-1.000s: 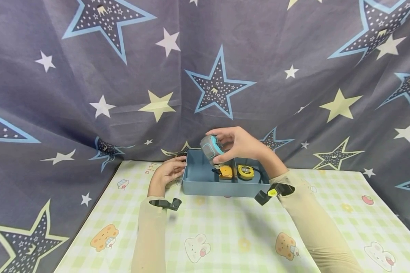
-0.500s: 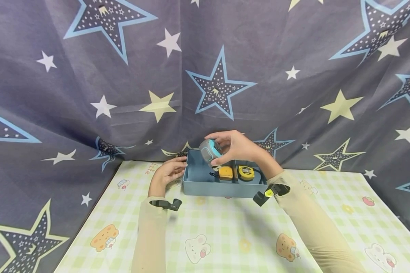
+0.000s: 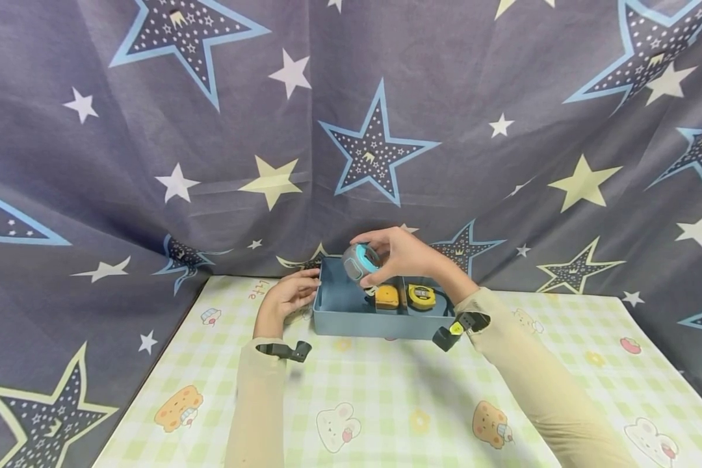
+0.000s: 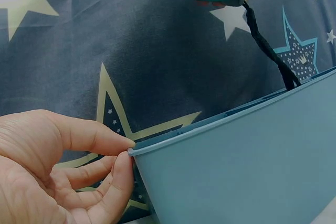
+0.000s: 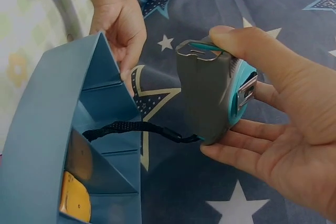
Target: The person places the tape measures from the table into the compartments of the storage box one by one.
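My right hand [image 3: 406, 255] holds a grey-and-teal tape measure [image 3: 357, 262] tilted above the left part of a blue-grey box [image 3: 380, 324]. In the right wrist view its thumb is on top and its fingers are beneath the case. A black wrist strap [image 5: 126, 127] hangs from the case down into the box. At the box's left end, my left hand [image 3: 292, 294] pinches the rim corner between thumb and finger, clearest in the left wrist view. Inside the box lie an orange tape measure [image 3: 387, 297] and, right of a divider, a yellow tape measure [image 3: 421, 296].
The box stands at the back of a table with a green checked cloth [image 3: 380, 377]. Close behind hangs a dark star-patterned curtain [image 3: 257, 117]. Wrist cameras are strapped to both forearms.
My right hand has lowered a little with the grey-and-teal tape measure, and its wrist has shifted slightly left. The left hand stays at the box corner.
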`<control>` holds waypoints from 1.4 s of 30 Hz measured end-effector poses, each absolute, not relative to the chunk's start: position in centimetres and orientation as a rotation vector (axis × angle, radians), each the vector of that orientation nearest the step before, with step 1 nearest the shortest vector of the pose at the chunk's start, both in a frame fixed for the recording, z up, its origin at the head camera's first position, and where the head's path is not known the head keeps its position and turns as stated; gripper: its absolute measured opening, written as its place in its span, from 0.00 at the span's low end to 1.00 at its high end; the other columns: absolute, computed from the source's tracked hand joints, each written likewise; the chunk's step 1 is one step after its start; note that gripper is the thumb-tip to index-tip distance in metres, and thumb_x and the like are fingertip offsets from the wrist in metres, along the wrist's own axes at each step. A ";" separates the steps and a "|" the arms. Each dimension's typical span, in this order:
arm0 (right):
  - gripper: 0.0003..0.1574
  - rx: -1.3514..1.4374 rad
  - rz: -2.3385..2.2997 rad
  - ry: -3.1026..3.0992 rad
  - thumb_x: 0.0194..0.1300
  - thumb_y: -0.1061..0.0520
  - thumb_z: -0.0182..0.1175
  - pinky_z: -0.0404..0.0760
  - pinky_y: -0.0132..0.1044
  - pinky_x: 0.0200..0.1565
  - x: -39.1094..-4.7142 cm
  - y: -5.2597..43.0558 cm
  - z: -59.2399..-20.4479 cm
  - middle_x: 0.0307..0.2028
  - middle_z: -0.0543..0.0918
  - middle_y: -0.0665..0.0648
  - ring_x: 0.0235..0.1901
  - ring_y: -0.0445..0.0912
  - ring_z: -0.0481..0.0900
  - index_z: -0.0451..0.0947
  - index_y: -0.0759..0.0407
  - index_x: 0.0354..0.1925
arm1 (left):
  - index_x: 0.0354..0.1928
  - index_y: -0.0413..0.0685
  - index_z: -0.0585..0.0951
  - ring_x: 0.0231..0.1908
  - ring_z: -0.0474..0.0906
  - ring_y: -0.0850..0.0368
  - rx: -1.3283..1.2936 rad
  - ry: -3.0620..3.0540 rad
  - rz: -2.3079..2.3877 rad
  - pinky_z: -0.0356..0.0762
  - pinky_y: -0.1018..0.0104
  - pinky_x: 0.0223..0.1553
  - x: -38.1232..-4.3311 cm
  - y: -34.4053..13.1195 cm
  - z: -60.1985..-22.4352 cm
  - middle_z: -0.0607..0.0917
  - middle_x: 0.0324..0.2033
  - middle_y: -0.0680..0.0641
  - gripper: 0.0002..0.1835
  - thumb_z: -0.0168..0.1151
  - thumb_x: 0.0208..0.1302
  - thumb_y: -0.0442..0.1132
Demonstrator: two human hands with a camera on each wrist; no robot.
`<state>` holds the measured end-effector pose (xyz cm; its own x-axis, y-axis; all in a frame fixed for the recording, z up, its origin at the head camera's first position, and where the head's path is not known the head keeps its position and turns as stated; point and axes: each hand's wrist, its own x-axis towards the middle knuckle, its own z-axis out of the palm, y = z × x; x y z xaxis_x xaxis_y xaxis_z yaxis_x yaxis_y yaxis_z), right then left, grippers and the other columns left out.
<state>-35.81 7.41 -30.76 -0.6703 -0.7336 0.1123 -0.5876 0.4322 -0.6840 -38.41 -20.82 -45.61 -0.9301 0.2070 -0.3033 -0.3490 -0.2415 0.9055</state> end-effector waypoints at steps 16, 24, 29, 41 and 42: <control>0.49 -1.168 -0.865 2.548 0.52 0.54 0.80 0.81 0.36 0.36 -36.5 7.0 -31.6 0.42 0.87 0.57 0.35 0.45 0.84 0.72 0.62 0.69 | 0.71 0.40 0.70 0.27 0.80 0.66 -0.185 1.676 2.240 0.81 0.78 0.34 -38.5 -20.7 -46.1 0.82 0.33 0.56 0.28 0.57 0.70 0.25; 0.49 -1.150 -0.813 2.565 0.51 0.51 0.81 0.78 0.35 0.34 -36.9 6.8 -32.4 0.37 0.87 0.54 0.32 0.44 0.80 0.74 0.60 0.68 | 0.74 0.39 0.66 0.26 0.79 0.67 -0.177 1.664 2.237 0.80 0.78 0.32 -38.5 -20.7 -46.3 0.82 0.33 0.55 0.30 0.56 0.71 0.26; 0.50 -1.135 -0.776 2.586 0.50 0.50 0.82 0.80 0.35 0.36 -37.1 6.3 -32.5 0.41 0.88 0.53 0.36 0.45 0.83 0.74 0.58 0.69 | 0.71 0.40 0.70 0.26 0.80 0.66 -0.184 1.660 2.253 0.81 0.78 0.33 -38.6 -20.8 -46.3 0.82 0.33 0.55 0.28 0.57 0.70 0.25; 0.48 -1.160 -0.686 2.619 0.51 0.52 0.81 0.84 0.36 0.44 -37.9 4.9 -33.0 0.50 0.87 0.59 0.45 0.48 0.86 0.74 0.63 0.68 | 0.73 0.38 0.67 0.26 0.80 0.66 -0.163 1.637 2.266 0.81 0.77 0.33 -38.7 -20.8 -46.2 0.84 0.33 0.54 0.31 0.59 0.69 0.25; 0.48 -1.157 -0.680 2.622 0.51 0.52 0.81 0.84 0.36 0.44 -37.9 4.8 -33.1 0.51 0.87 0.59 0.45 0.48 0.86 0.75 0.63 0.67 | 0.73 0.38 0.67 0.26 0.80 0.66 -0.162 1.639 2.268 0.80 0.77 0.33 -38.7 -20.8 -46.2 0.84 0.33 0.54 0.31 0.59 0.69 0.25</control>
